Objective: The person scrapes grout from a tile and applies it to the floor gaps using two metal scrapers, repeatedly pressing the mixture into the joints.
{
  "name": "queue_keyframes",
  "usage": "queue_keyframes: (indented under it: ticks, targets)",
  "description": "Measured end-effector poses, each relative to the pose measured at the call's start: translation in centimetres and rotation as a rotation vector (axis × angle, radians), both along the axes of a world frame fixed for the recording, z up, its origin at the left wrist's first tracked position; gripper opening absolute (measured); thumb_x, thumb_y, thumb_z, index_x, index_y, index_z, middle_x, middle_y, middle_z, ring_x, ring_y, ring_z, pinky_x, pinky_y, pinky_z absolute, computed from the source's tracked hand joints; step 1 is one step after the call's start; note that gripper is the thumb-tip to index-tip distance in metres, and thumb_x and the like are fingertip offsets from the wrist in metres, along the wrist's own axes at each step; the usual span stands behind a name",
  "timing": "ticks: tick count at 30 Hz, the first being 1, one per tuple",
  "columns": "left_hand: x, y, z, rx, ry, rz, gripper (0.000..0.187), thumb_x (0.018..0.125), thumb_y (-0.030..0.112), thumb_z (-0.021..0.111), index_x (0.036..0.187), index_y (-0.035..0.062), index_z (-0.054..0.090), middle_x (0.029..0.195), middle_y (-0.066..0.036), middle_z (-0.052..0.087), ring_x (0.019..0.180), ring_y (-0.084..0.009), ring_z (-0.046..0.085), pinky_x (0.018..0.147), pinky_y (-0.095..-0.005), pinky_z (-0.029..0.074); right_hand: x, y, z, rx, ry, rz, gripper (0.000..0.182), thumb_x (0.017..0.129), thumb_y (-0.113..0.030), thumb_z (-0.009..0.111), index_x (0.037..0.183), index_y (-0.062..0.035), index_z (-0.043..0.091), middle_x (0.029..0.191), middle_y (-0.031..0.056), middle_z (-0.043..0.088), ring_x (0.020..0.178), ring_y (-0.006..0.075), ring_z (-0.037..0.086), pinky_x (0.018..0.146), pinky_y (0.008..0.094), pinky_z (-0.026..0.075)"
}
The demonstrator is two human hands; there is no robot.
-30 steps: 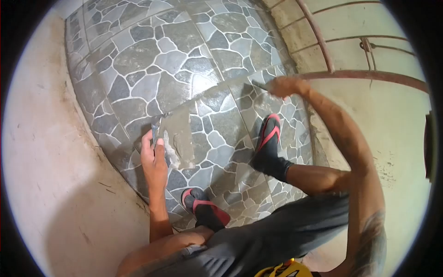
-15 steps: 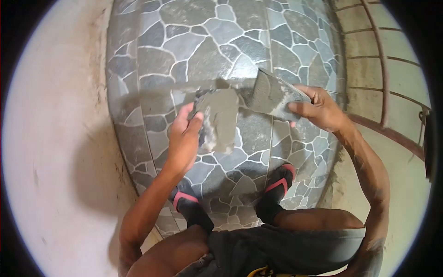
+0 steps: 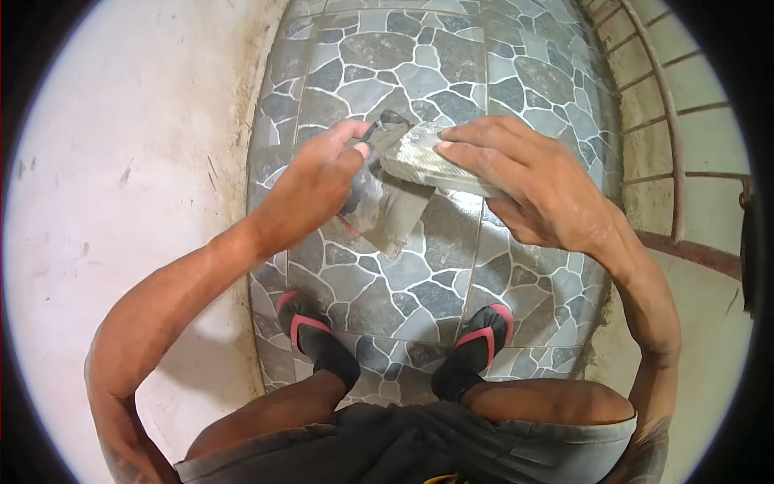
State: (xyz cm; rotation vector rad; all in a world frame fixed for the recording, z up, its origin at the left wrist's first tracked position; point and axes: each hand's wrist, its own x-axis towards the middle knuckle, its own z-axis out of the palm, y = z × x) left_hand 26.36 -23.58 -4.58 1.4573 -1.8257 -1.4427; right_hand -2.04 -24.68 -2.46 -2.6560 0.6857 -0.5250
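Note:
My left hand (image 3: 326, 173) grips the left edge of a mortar-smeared flat piece (image 3: 407, 211), its thumb on top. My right hand (image 3: 532, 181) is closed on a second flat piece (image 3: 427, 157), with fingers laid over its upper face. That piece is tilted, and its ridged, whitish face shows mortar smears. It lies over the upper part of the left-hand piece, in contact or nearly so, and hides some of it. Both pieces are held above the patterned floor.
Stone-patterned tiles (image 3: 387, 282) cover the floor, where my feet stand in dark socks and red-strapped sandals (image 3: 488, 331). A pale wall (image 3: 145, 121) runs along the left. Metal railing (image 3: 673, 137) curves along the right.
The right-hand piece has moved left over the left-hand piece and turned, showing its ridged face. My left hand has risen slightly, and its piece is now tilted. The camera view has shifted.

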Motion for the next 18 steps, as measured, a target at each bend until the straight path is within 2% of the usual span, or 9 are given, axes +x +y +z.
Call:
queue_keyframes:
  ticks: [3,6,7,10,11,18]
  targets:
    - [-3.1,-0.3,2.8,0.269,0.123,0.064,0.033,0.103,0.021,0.039,0.127,0.0031,0.051,0.099,-0.003,0.062,0.086,-0.0082,0.056,0.077,-0.0256,0.047,-1.6,0.0,0.3,0.016,-0.022,-0.093,0.058,0.070,0.000,0.070,0.126,-0.0024,0.055,0.116,0.0139,0.062,0.106,0.0354,0.059,0.087,0.0424,0.052]
    - [-5.7,-1.5,1.4,0.109,0.111,-0.002,0.031,0.103,0.020,0.040,0.126,0.0034,0.052,0.099,-0.003,0.061,0.088,-0.0076,0.056,0.073,-0.0260,0.049,-3.9,-0.1,0.3,-0.003,-0.029,-0.217,0.050,0.073,-0.004,0.069,0.122,-0.0018,0.058,0.109,0.0152,0.064,0.102,0.0363,0.060,0.084,0.0442,0.053]
    - [-6.7,-1.9,1.1,0.026,0.104,-0.040,0.031,0.103,0.020,0.041,0.126,0.0029,0.051,0.094,-0.003,0.062,0.081,-0.0079,0.058,0.065,-0.0259,0.049,-4.6,0.0,0.2,-0.014,-0.014,-0.254,0.048,0.074,-0.005,0.068,0.121,-0.0016,0.058,0.107,0.0157,0.064,0.101,0.0367,0.060,0.083,0.0447,0.053]
    - [-10.1,-2.7,0.8,0.049,0.108,-0.033,0.030,0.103,0.020,0.041,0.125,0.0032,0.052,0.087,-0.003,0.062,0.070,-0.0086,0.059,0.056,-0.0253,0.049,-6.2,0.6,-0.2,-0.036,-0.003,-0.364,0.041,0.076,-0.007,0.066,0.116,-0.0005,0.061,0.101,0.0182,0.065,0.095,0.0390,0.061,0.081,0.0464,0.052]
    - [-11.0,-3.0,0.6,0.056,0.167,-0.052,0.034,0.102,0.019,0.040,0.125,-0.0041,0.049,0.090,-0.012,0.061,0.069,-0.0181,0.064,0.051,-0.0321,0.057,-6.6,0.7,-0.6,-0.047,-0.007,-0.399,0.040,0.076,-0.007,0.066,0.116,-0.0004,0.061,0.100,0.0186,0.064,0.093,0.0395,0.061,0.081,0.0465,0.052]
    - [-13.3,-3.8,-2.6,0.029,0.303,0.041,0.036,0.100,0.014,0.041,0.127,-0.0087,0.049,0.090,-0.013,0.064,0.067,-0.0155,0.064,0.051,-0.0313,0.057,-7.7,1.8,-1.6,-0.005,-0.003,-0.452,0.036,0.075,-0.004,0.065,0.111,-0.0002,0.062,0.097,0.0188,0.065,0.090,0.0402,0.062,0.079,0.0472,0.051]
